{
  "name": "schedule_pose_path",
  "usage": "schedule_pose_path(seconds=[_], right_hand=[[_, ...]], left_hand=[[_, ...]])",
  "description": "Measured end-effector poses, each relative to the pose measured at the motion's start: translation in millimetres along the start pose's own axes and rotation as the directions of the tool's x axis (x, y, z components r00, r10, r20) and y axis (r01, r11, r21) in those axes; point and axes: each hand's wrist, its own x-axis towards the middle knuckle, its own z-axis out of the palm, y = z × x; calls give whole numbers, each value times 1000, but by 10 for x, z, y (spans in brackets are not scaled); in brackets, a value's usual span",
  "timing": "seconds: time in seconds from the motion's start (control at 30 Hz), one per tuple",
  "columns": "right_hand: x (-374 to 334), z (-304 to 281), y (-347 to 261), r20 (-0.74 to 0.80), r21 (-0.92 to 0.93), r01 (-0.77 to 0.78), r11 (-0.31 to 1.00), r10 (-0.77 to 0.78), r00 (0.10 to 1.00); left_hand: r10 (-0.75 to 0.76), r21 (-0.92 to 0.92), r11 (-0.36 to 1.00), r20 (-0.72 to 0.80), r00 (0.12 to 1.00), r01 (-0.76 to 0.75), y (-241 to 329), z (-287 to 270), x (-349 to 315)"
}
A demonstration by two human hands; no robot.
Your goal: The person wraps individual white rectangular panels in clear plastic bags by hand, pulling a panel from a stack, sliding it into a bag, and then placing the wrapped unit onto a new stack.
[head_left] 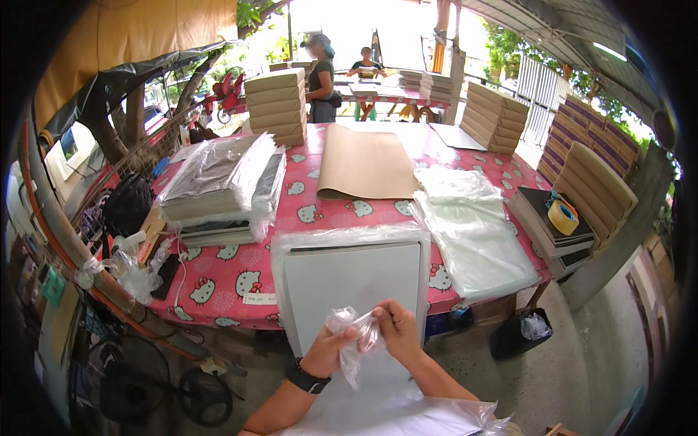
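Both my hands are closed on a crumpled piece of clear plastic film [354,370] in front of me. My left hand [325,354], below a black wristwatch, grips its left side. The fingers of my right hand [398,333] pinch the film's upper right part. Beneath and beyond them, a flat light-grey board [356,272] extends over the table's near edge. Around the board lies a clear plastic sleeve [282,291]. More clear plastic and pale sheet material [363,418] lie close to my body at the lower edge.
A pink patterned tablecloth [211,287] covers the table. Plastic-wrapped boards [211,182] are stacked left, brown paper [367,163] lies mid-table, and clear plastic bags [480,240] lie right. Yellow tape [562,218] rests on black boards. A black bin [520,336] stands below; two people are beyond.
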Motion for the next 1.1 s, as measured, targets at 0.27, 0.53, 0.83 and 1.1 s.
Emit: schedule_pose_path(seconds=[0.27,0.53,0.83,1.1], right_hand=[[70,-232,169,462,572,-145,807,-171,870],[295,-1723,-87,-524,665,234,709,220,823],[175,-30,-624,603,-58,240,969,-158,782],[-20,-460,-174,998,56,-349,935,-66,-16]], left_hand=[[86,114,992,-253,964,-58,183,-142,-9],[754,683,656,-578,312,-320,1028,-1805,-1267],[12,926,362,105,994,-102,439,165,-191],[126,-568,811,-63,990,-140,453,-237,-422]])
